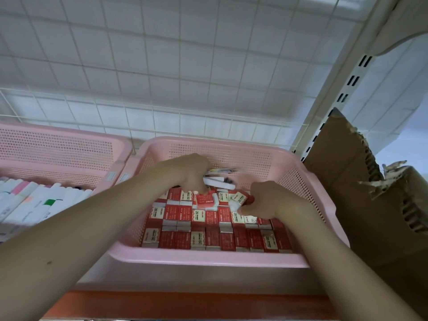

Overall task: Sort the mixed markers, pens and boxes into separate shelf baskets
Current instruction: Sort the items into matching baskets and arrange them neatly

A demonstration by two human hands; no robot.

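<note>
Fingers of left hand point(192, 172) curl around white markers point(218, 183).

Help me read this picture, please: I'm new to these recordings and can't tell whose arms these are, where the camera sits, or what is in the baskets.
There is no machine here. A person wears a wide-angle camera on the head, so you look forward and down along both bare arms. Both hands reach into a pink basket on a shelf. It is filled with rows of small red and white boxes. The left hand grips a few white markers near the back of that basket, probably to lift them out. The right hand has its fingers curled on a box at the top of the pile. A second pink basket on the left holds more white markers. A torn cardboard carton stands on the right.
</note>
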